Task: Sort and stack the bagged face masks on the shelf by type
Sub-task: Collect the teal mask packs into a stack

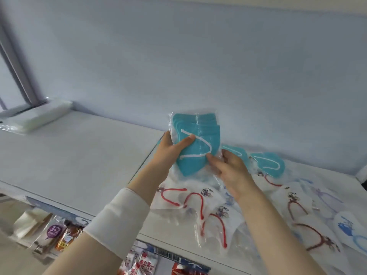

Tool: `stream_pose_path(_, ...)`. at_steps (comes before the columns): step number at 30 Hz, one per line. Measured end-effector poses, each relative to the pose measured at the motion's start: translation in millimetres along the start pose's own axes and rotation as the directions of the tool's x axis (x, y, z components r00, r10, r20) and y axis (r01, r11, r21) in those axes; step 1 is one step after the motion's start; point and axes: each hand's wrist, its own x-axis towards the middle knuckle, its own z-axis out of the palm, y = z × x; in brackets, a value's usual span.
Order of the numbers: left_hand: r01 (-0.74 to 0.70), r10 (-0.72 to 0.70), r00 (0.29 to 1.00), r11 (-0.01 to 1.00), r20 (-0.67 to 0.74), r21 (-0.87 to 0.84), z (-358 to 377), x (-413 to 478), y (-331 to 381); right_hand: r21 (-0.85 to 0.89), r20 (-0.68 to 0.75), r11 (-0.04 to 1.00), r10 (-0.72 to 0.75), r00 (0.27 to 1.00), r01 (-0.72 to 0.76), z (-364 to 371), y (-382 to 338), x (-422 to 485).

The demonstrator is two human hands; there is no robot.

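Note:
A clear bag of teal face masks with white ear loops is held upright above the white shelf. My left hand grips its left side and my right hand pinches its lower right edge. Behind them on the shelf lie two more teal mask bags. Bagged white masks with red ear loops are scattered below my hands. White masks with blue prints lie at the far right.
A stack of flat white packets sits at the shelf's back left by a window frame. Snack packets hang below the shelf's front edge. The pale wall backs the shelf.

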Motion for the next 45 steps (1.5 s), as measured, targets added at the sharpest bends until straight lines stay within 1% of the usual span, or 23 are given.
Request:
stream_pose_path(4, 0.047, -0.049, 0.998, 0.998, 0.043, 0.049, -92.4, 13.8, 20.5, 0.011, 0.026, 0.998, 0.055, 0.998, -0.055, 87.0, 18.3, 17.1)
stream_pose_path(5, 0.037, -0.038, 0.999, 0.998, 0.026, 0.053, -117.4, 19.7, 23.2, 0.022, 0.041, 0.997, 0.067, 0.997, -0.068, 112.2, 22.9, 21.0)
stream_pose_path(7, 0.031, -0.028, 0.997, 0.999, -0.076, 0.038, -165.9, 34.9, 25.6, 0.031, 0.057, 0.995, 0.093, 0.994, -0.095, 162.6, 32.3, 29.2)
stream_pose_path(9, 0.07, -0.069, 0.984, 0.998, -0.162, 0.002, -212.9, 50.4, 24.7, 0.023, 0.061, 0.991, 0.131, 0.989, -0.133, 210.5, 41.9, 36.8)
stream_pose_path(12, 0.155, -0.157, 0.969, 0.988, -0.19, -0.022, -270.1, 73.3, 25.0, 0.013, 0.06, 0.979, 0.202, 0.978, -0.203, 269.8, 53.9, 49.4)
stream_pose_path(14, 0.189, -0.187, 0.965, 0.982, -0.186, -0.007, -298.2, 88.5, 25.8, 0.029, 0.062, 0.969, 0.245, 0.968, -0.247, 299.1, 60.0, 60.0)
stream_pose_path(17, 0.208, -0.205, 0.962, 0.978, -0.181, -0.001, -326.4, 109.4, 26.4, 0.052, 0.062, 0.963, 0.262, 0.963, -0.265, 331.3, 62.8, 76.2)
stream_pose_path(20, 0.188, -0.167, 0.965, 0.978, -0.2, 0.088, -347.2, 130.3, 25.9, 0.056, 0.08, 0.966, 0.248, 0.966, -0.253, 359.6, 66.8, 97.3)
stream_pose_path(22, 0.167, -0.127, 0.965, 0.973, -0.23, 0.162, -358.8, 142.5, 27.0, 0.017, 0.085, 0.971, 0.237, 0.968, -0.239, 378.3, 69.0, 111.5)
stream_pose_path(24, 0.162, -0.113, 0.967, 0.965, -0.23, 0.207, -371.7, 155.5, 27.8, -0.019, 0.07, 0.972, 0.235, 0.97, -0.234, 396.0, 73.6, 124.2)
stream_pose_path(28, 0.184, -0.124, 0.973, 0.926, -0.195, 0.329, -402.7, 188.8, 37.4, -0.047, -0.005, 0.963, 0.264, 0.965, -0.264, 432.0, 80.2, 151.6)
stream_pose_path(32, 0.182, -0.122, 0.98, 0.867, -0.156, 0.463, -434.6, 237.3, 47.2, -0.072, -0.13, 0.949, 0.297, 0.946, -0.308, 469.5, 87.9, 191.1)
stream_pose_path(35, 0.189, -0.164, 0.982, 0.799, -0.096, 0.571, -453.4, 270.6, 50.3, -0.066, -0.248, 0.93, 0.334, 0.909, -0.36, 495.8, 92.7, 217.0)
stream_pose_path(38, 0.159, -0.177, 0.983, 0.712, -0.044, 0.684, -467.7, 295.1, 53.8, -0.057, -0.33, 0.904, 0.384, 0.863, -0.424, 517.8, 97.4, 239.2)
stream_pose_path(42, 0.119, -0.197, 0.98, 0.622, 0.008, 0.774, -478.4, 315.4, 56.0, -0.124, -0.438, 0.866, 0.391, 0.81, -0.485, 532.8, 106.2, 263.6)
stream_pose_path(45, 0.096, -0.225, 0.974, 0.562, 0.04, 0.822, -483.3, 323.8, 58.9, -0.143, -0.485, 0.854, 0.381, 0.788, -0.501, 539.9, 106.4, 274.5)
